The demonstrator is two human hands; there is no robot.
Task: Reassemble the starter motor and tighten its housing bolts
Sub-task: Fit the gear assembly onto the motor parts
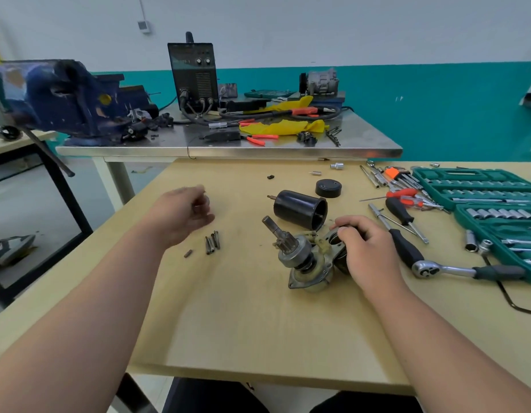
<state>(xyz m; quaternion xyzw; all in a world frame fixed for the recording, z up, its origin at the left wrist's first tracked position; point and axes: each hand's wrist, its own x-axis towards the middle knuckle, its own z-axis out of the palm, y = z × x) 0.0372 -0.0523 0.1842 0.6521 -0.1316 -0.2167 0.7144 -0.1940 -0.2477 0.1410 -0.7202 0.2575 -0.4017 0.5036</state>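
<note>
Left hand [183, 214] hovers over the pale wooden tabletop [243, 323], motion-blurred, fingers loosely curled; I can't tell if it's pinching something small. Right hand [367, 248] has its fingers curled over the right end of the grey cast-metal starter drive assembly [300, 260], gripping it where it rests on the table

Left to right: the cluster of slim steel housing bolts [212, 242] lies just below-right of the left hand, well apart from the right hand, with one short stud [188, 253] beside them. The drive assembly sits centre, its toothed pinion shaft pointing up and away to the left, long axis diagonal. The black cylindrical motor casing [300, 208] lies on its side just behind it, open mouth towards the right hand, axis roughly left-right. The round black end cap [328, 188] is behind that. The chrome ratchet with black grip [443, 269] lies right of the right hand

My read: casing goes on next. Right hand is nearer it, left hand nearer the bolts. Casing and shaft axes aren't aligned, so one needs turning before mating
</note>
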